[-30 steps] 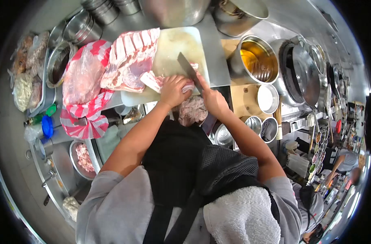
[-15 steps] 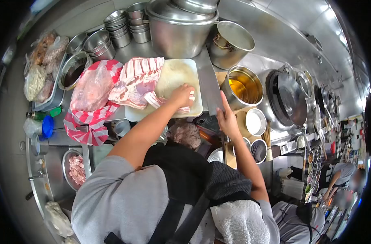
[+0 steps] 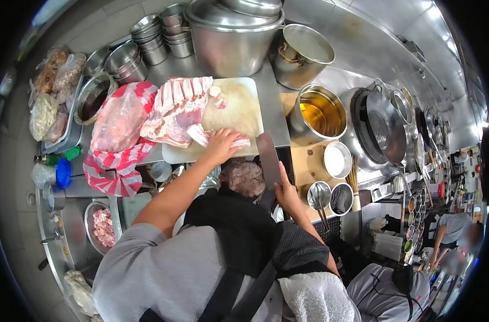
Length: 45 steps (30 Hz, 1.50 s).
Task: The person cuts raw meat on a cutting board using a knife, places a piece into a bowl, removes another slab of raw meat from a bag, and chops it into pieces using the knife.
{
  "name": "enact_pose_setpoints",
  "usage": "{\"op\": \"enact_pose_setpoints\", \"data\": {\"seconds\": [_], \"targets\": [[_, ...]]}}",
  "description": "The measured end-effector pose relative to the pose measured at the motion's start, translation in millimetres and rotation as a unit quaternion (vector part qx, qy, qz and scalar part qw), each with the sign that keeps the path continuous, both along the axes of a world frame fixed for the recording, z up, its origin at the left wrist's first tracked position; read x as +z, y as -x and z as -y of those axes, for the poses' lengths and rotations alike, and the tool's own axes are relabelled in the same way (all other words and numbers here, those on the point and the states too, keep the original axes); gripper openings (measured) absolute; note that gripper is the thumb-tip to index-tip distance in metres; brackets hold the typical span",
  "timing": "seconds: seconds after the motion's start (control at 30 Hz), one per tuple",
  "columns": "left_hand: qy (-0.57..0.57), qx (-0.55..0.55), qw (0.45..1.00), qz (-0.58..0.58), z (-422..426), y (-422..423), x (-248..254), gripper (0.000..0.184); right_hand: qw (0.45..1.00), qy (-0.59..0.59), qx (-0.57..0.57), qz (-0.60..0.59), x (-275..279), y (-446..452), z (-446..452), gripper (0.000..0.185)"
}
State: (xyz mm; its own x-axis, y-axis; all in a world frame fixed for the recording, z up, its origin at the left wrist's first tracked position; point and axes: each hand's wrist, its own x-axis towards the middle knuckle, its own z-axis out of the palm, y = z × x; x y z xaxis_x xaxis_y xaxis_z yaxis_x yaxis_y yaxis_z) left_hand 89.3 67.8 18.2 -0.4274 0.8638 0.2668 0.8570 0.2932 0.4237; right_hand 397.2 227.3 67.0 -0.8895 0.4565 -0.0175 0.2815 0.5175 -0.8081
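On the white cutting board (image 3: 242, 104), my left hand (image 3: 221, 146) lies with its fingers closed over a strip of ribs (image 3: 241, 141) near the front edge. My right hand (image 3: 286, 191) grips a cleaver (image 3: 268, 159); its wide blade points away from me, just off the board's right front corner. The hand hides the cleaver's handle. A larger rack of ribs (image 3: 181, 107) rests across the board's left side, bones showing at its far end. Small cut pieces of rib (image 3: 218, 97) sit beside the rack, toward the back of the board.
A red-and-white striped bag (image 3: 121, 121) of meat lies left of the ribs. A large lidded pot (image 3: 228, 48) stands behind the board. To the right are a pot of oil (image 3: 320, 115), a white container (image 3: 337, 160) and woks (image 3: 381, 126). Another person (image 3: 389, 292) is at lower right.
My left hand has moved from the board's right side back onto the strip, and small pieces now lie at the back. My right hand has brought the cleaver down toward me.
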Motion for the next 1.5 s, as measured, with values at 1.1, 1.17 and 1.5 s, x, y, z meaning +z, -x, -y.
{"op": "enact_pose_setpoints", "data": {"seconds": [1.1,1.17,1.5], "targets": [[-0.096,0.033,0.992,0.08,-20.0,2.8,1.1,0.037,0.981,-0.136,0.075,0.116,5.9,208.6,-24.7,0.081],[-0.096,0.013,0.993,0.069,-18.3,-2.0,2.5,0.037,0.981,-0.132,0.069,0.125,6.0,208.7,-22.7,0.082],[-0.162,0.145,0.968,0.128,-18.9,-10.8,5.9,0.051,0.976,-0.164,0.106,0.1,69.8,207.9,-27.5,0.078]]}}
